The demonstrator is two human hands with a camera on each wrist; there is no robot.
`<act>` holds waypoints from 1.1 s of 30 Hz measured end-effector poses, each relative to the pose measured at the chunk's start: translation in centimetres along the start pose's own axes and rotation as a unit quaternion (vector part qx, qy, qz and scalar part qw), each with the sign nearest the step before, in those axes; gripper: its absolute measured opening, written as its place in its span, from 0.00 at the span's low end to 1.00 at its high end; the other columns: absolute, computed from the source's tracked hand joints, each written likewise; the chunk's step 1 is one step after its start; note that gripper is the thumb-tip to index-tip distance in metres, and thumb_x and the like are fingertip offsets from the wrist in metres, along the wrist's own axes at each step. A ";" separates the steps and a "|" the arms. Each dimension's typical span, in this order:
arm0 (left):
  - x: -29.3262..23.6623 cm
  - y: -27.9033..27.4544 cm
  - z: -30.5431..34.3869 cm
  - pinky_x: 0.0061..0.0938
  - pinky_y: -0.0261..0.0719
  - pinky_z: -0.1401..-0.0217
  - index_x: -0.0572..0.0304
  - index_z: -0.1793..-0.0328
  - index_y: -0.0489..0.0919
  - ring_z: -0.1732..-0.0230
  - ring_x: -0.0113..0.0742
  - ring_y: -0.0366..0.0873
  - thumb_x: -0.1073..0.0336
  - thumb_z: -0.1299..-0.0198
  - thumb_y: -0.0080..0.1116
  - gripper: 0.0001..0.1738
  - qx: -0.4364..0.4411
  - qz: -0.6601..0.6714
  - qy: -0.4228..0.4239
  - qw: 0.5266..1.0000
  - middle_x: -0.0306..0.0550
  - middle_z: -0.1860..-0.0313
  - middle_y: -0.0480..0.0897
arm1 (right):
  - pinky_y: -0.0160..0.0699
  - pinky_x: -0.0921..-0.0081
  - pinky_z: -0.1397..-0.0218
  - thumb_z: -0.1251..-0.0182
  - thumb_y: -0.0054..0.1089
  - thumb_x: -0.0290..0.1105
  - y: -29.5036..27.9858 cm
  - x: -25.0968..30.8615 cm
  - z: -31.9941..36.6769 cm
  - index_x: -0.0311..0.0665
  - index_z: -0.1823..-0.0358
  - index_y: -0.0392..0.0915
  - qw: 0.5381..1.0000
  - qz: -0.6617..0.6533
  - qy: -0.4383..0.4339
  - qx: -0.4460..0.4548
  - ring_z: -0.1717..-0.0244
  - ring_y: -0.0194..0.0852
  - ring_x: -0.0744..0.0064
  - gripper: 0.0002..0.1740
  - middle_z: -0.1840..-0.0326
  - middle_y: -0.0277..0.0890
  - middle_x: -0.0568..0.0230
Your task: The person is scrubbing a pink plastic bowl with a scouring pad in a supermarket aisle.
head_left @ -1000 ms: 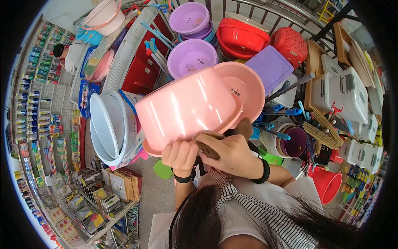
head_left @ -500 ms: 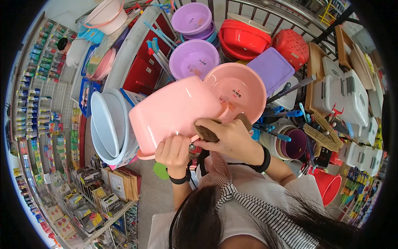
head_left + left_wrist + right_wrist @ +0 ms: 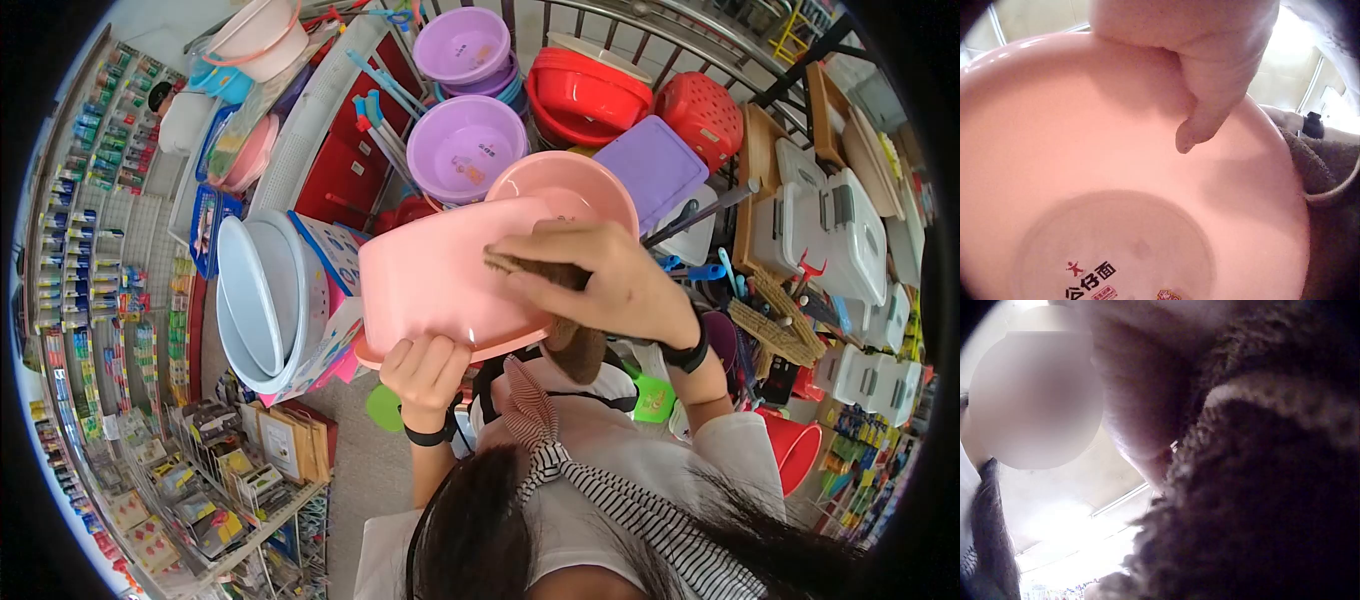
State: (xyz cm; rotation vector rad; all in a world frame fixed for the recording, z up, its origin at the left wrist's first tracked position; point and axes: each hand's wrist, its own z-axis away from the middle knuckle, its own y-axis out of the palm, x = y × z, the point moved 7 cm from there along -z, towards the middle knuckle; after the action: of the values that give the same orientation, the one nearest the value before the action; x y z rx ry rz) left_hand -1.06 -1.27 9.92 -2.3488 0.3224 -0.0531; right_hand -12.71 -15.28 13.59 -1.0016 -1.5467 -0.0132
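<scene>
A pink plastic basin (image 3: 430, 275) is held tilted in front of the chest, its outer side turned up towards the head camera. At the near rim my left hand (image 3: 428, 375) grips it, fingers curled over the outside. The left wrist view shows the thumb (image 3: 1200, 125) inside the bowl, above a printed label (image 3: 1090, 281). My right hand (image 3: 620, 285) holds a brown fuzzy cloth (image 3: 577, 352) against the basin's right outer side, thumb and fingers around it. Part of the cloth hangs below the hand, and its dark pile (image 3: 1260, 506) fills much of the right wrist view.
Another pink basin (image 3: 565, 180) stands just behind the held one. Purple basins (image 3: 465, 150), red basins (image 3: 580, 95) and a purple lid (image 3: 652, 170) lie beyond. Pale blue tubs (image 3: 262, 300) are at left, mops and brooms (image 3: 775, 315) at right, goods shelves (image 3: 110, 250) far left.
The right hand and cloth have moved from the near rim up and right along the basin's outside. The basin swung left, then back right; the left hand keeps its grip on the rim.
</scene>
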 end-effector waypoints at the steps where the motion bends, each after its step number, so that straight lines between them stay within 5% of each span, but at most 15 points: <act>1: 0.1 -0.1 -0.1 0.25 0.57 0.79 0.55 0.79 0.72 0.80 0.31 0.69 0.67 0.71 0.56 0.08 -0.001 0.001 0.003 1.000 0.38 0.81 0.66 | 0.78 0.70 0.62 0.39 0.61 0.27 -0.6 -0.3 -0.1 0.32 0.52 0.81 1.000 0.001 0.000 -0.003 0.66 0.82 0.59 0.14 0.62 0.81 0.49; 3: 0.3 -0.1 0.0 0.25 0.57 0.78 0.54 0.79 0.72 0.79 0.31 0.69 0.66 0.72 0.55 0.08 0.018 0.004 0.019 1.000 0.37 0.80 0.67 | 0.78 0.70 0.58 0.39 0.60 0.25 -3.0 -0.4 0.1 0.31 0.50 0.81 0.995 -0.012 -0.036 -0.094 0.63 0.82 0.62 0.15 0.61 0.82 0.52; 9: 0.6 0.0 1.0 0.24 0.57 0.75 0.49 0.80 0.72 0.76 0.27 0.70 0.64 0.71 0.56 0.07 0.078 -0.011 0.059 0.995 0.34 0.79 0.68 | 0.74 0.74 0.50 0.37 0.54 0.19 -7.9 -0.6 0.0 0.32 0.47 0.79 0.992 0.031 0.028 -0.120 0.56 0.76 0.65 0.16 0.57 0.76 0.56; 14: -1.2 0.9 0.5 0.23 0.56 0.76 0.48 0.81 0.70 0.77 0.26 0.68 0.64 0.70 0.57 0.07 0.086 0.032 0.081 0.992 0.33 0.79 0.67 | 0.76 0.67 0.49 0.52 0.58 0.16 -0.9 -1.8 -2.2 0.39 0.50 0.80 0.986 0.130 -0.105 0.003 0.53 0.75 0.57 0.24 0.51 0.71 0.58; 17: -1.6 1.1 0.2 0.23 0.55 0.76 0.48 0.81 0.71 0.79 0.26 0.67 0.64 0.70 0.57 0.07 0.070 0.051 0.082 0.993 0.32 0.80 0.66 | 0.75 0.64 0.60 0.47 0.57 0.23 3.1 -2.3 -2.6 0.40 0.55 0.77 0.958 0.239 -0.153 0.030 0.60 0.75 0.60 0.16 0.60 0.69 0.63; 24: -2.8 0.4 0.0 0.22 0.54 0.77 0.48 0.81 0.72 0.79 0.25 0.67 0.65 0.68 0.57 0.06 0.054 0.082 0.074 0.992 0.30 0.78 0.71 | 0.73 0.64 0.61 0.46 0.55 0.27 5.6 -2.1 -2.1 0.43 0.58 0.75 0.964 0.195 -0.169 0.057 0.61 0.74 0.63 0.12 0.61 0.68 0.65; 30: -3.5 0.2 0.5 0.24 0.53 0.78 0.49 0.81 0.71 0.79 0.27 0.67 0.62 0.71 0.56 0.08 0.051 0.107 0.094 0.988 0.32 0.80 0.70 | 0.69 0.64 0.54 0.47 0.55 0.27 5.5 0.6 0.4 0.46 0.62 0.81 0.935 0.153 -0.244 0.207 0.56 0.71 0.65 0.11 0.58 0.71 0.67; 33: -3.8 0.1 0.0 0.22 0.54 0.77 0.48 0.81 0.71 0.78 0.25 0.68 0.63 0.68 0.56 0.06 0.065 0.102 0.104 0.987 0.31 0.79 0.71 | 0.70 0.62 0.53 0.48 0.56 0.26 4.6 -0.2 -0.6 0.46 0.60 0.81 0.953 0.099 -0.207 0.198 0.55 0.72 0.64 0.13 0.59 0.70 0.67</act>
State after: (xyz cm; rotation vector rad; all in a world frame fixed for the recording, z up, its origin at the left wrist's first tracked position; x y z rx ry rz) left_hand -4.78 -0.42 10.02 -2.1735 0.6407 -0.2161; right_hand -9.49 -12.82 11.25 -0.8618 -1.7236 0.6626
